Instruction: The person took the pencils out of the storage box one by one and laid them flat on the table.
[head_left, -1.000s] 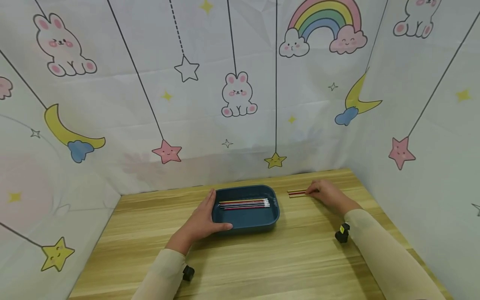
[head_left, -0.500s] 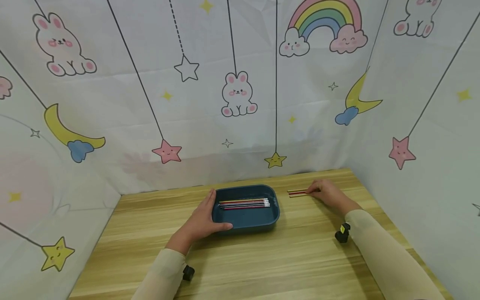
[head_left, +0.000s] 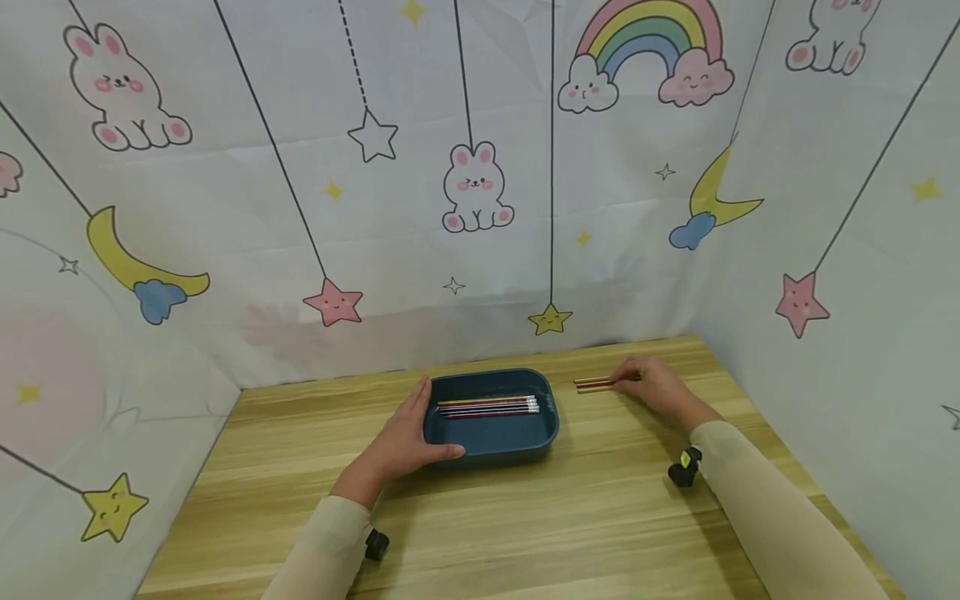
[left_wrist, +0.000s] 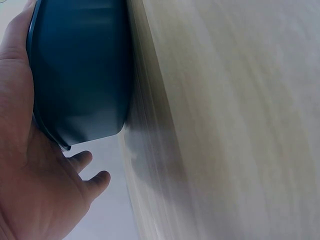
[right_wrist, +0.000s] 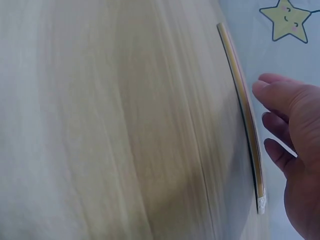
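My left hand (head_left: pixel 401 437) grips the left end of a dark blue rectangular tray (head_left: pixel 491 450). Its thumb lies over the near rim, and the fingers reach along the far left side. Inside the tray several striped pencils (head_left: pixel 487 408) with white erasers lie side by side. To the right of it, a small group of pencils (head_left: pixel 592 385) rests on the table, their right ends hidden under my right hand (head_left: pixel 652 387). In the right wrist view the fingers are loosely bent close over these pencils, with a gap showing between fingertips and the nearest pencil (right_wrist: pixel 242 95).
The wood-grain table (head_left: pixel 480 533) ends at a white cloth backdrop (head_left: pixel 405 250) printed with rabbits, stars and moons. Similar cloth hangs at both sides. A small black camera (head_left: pixel 377 546) sits at the left wrist, another black camera (head_left: pixel 684 468) at the right.
My right hand has shifted very slightly over the pencils on the table. The left hand, the tray and the pencils in it have stayed in place.
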